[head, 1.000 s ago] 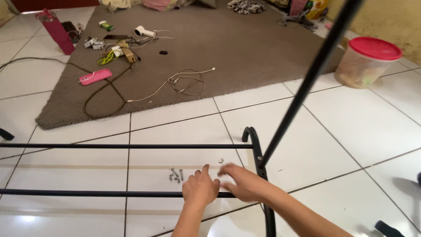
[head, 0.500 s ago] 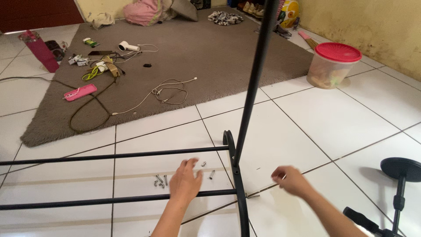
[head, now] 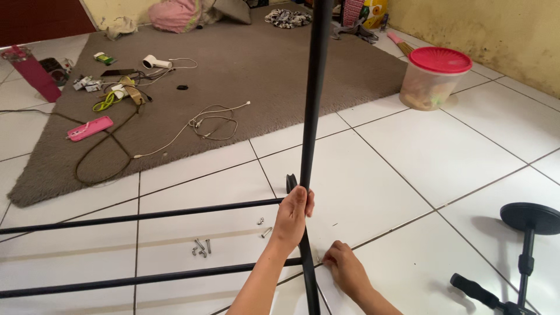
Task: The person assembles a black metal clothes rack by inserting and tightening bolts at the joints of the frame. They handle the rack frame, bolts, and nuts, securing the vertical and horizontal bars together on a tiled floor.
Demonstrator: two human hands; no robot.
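**Upright pole held one-handed over loose screws**

Left hand (head: pixel 293 214) is wrapped round the black pole (head: pixel 314 116), which stands upright from the frame (head: pixel 146 217) lying on the tiled floor (head: pixel 408 175). Right hand (head: pixel 344 269) rests fingers-down on the floor just right of the pole's foot; whether it pinches anything cannot be told. Screws (head: pixel 201 248) lie loose between the frame's two rails. Risk: with a single grip low down, the pole could tip or twist; the screws could scatter if the frame shifts.
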